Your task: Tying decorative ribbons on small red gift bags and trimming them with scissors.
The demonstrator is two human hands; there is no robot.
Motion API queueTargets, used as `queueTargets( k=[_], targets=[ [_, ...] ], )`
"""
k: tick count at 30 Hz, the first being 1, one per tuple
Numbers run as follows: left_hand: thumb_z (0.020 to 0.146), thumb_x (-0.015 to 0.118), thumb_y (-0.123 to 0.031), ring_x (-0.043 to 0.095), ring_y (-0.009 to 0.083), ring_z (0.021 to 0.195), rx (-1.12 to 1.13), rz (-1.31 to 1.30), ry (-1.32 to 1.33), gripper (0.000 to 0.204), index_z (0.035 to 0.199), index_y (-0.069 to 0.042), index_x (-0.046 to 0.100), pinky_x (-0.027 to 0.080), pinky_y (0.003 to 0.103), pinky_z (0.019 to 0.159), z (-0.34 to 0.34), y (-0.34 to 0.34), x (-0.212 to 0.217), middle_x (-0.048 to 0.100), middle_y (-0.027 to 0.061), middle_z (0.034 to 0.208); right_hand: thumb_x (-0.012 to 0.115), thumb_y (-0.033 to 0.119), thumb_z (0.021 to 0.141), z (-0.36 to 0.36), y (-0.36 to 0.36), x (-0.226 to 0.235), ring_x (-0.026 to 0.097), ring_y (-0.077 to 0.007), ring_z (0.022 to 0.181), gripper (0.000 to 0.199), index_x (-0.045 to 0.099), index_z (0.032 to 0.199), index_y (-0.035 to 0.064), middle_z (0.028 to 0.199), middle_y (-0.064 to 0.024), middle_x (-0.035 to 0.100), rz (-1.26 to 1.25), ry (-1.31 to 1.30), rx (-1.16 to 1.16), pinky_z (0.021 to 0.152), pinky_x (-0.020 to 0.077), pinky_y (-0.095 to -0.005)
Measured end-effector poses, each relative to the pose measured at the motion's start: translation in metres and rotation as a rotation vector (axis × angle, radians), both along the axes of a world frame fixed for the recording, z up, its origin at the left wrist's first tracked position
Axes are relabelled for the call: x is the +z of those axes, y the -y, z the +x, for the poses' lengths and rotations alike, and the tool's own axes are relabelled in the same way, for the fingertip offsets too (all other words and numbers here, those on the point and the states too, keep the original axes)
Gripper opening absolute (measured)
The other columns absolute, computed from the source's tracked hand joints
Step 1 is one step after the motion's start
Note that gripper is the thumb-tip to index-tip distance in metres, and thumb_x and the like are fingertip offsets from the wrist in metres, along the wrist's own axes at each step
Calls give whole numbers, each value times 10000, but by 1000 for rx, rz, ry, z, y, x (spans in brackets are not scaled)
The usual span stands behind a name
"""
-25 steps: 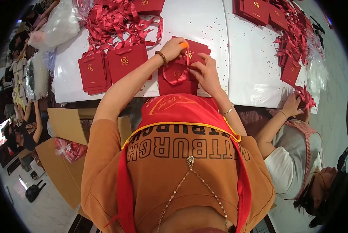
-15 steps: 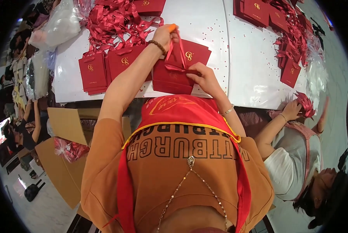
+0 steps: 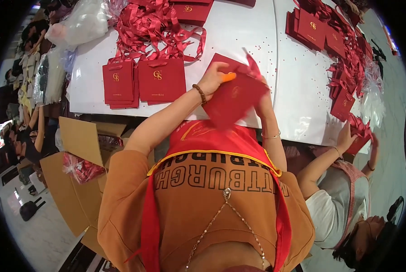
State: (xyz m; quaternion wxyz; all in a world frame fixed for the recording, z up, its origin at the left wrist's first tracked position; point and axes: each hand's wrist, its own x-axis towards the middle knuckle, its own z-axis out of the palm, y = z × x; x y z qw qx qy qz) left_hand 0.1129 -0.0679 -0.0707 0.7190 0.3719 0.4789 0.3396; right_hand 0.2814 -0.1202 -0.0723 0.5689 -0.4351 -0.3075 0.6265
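A red paper gift bag (image 3: 237,97) with a small gold emblem is tilted over the near table edge, blurred by motion. My left hand (image 3: 214,79), with an orange cover on one finger, grips its upper left side. At its right edge my right hand (image 3: 265,103) holds it, the fingers partly hidden behind the bag. A red ribbon (image 3: 253,65) sticks up at the bag's top. Left of my hands lie two stacks of similar bags, a narrower bag stack (image 3: 120,93) and a wider bag stack (image 3: 162,88).
A heap of red ribbon handles (image 3: 144,29) covers the far left of the white table (image 3: 239,34). More red bags (image 3: 306,31) lie at the right. A co-worker's hand (image 3: 346,139) holds a red bag there. An open cardboard box (image 3: 83,140) stands at the lower left.
My left hand has left the ribbon handle and come down to the bag's side. The bag has been lifted and turned, and my right hand has shifted to its right edge.
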Motion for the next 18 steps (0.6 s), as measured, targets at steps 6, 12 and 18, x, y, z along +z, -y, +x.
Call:
queueTargets(
  k=[6,12,18],
  targets=[
    [816,569,-252,605,272,742,-360,504,-806,247,975,-63,572,474,342,669,-27,-39,-16,619,115,775,502,270,888,31,1,-40,520,-148,936,368,481,1157,20,1070,-87,529,-96,152,-97,778,443,-278],
    [824,515,-251,574,343,915,-28,770,-1334,275,1072,-134,522,454,425,766,-51,-144,-31,586,143,1032,654,151,782,3,0,-16,511,-188,928,461,449,1168,6,1082,-122,511,-74,645,-214,785,437,-290],
    [799,555,-259,571,319,951,-226,621,-1379,296,1080,-182,500,424,478,763,-73,-178,-41,593,114,1048,660,146,737,-4,-8,-2,504,-267,810,216,571,910,51,892,-102,546,250,1093,-93,740,404,-363]
  ],
)
